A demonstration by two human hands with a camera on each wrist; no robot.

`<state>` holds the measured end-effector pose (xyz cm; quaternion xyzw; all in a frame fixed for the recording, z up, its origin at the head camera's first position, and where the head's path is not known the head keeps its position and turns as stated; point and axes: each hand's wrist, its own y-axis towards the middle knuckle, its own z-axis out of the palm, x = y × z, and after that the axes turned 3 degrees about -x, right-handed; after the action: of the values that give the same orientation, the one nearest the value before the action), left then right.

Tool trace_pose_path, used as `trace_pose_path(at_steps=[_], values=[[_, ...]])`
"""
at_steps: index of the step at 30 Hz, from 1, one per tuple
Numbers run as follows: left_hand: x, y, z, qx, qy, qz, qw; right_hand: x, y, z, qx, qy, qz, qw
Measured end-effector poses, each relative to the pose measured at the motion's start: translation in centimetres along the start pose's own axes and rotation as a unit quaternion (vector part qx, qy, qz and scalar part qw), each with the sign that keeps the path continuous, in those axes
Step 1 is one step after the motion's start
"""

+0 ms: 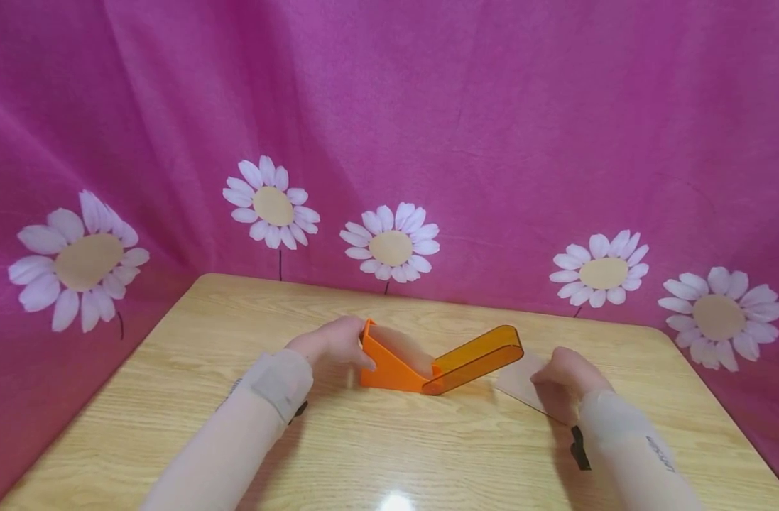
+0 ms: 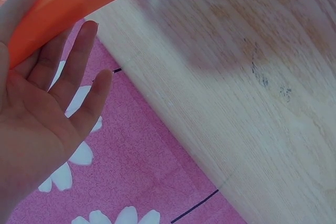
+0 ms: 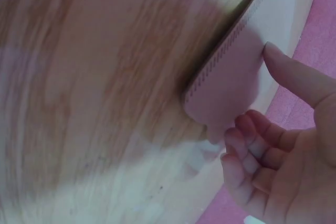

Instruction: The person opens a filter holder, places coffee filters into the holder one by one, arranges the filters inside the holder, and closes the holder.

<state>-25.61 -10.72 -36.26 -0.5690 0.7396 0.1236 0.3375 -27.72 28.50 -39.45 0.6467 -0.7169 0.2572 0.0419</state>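
An orange plastic box [image 1: 392, 365] with a sloping top sits on the table, a clear curved piece rising inside it. At its right end a see-through amber lid [image 1: 475, 358] is hinged and swung up. My left hand [image 1: 338, 341] grips the box's left end, thumb on one face and fingers behind; in the left wrist view its little finger stands away from the orange wall. My right hand [image 1: 571, 376] holds a flat, pale pink piece [image 3: 231, 72] with a finely ridged edge, thumb on its face and fingers curled at its end.
Both hands work over a light wood-grain table [image 1: 287, 454]. A magenta cloth [image 1: 491, 128] printed with white daisies hangs behind it and along the sides. The amber lid leans toward the right hand, close to the pale piece.
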Motion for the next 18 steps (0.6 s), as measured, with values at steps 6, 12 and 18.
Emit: trace_pose_path(at_steps=[6, 12, 18], values=[[0.04, 0.21, 0.0, -0.001, 0.012, 0.004, 0.9999, -0.22, 0.34, 0.02, -0.002, 0.001, 0.002, 1.0], [-0.01, 0.15, 0.0, -0.002, 0.013, 0.003, 0.9999, -0.21, 0.67, 0.21, -0.02, 0.002, -0.014, 1.0], [0.07, 0.21, 0.08, -0.003, 0.015, 0.004, 0.9999, -0.35, 0.72, -0.27, -0.045, 0.023, -0.02, 0.999]])
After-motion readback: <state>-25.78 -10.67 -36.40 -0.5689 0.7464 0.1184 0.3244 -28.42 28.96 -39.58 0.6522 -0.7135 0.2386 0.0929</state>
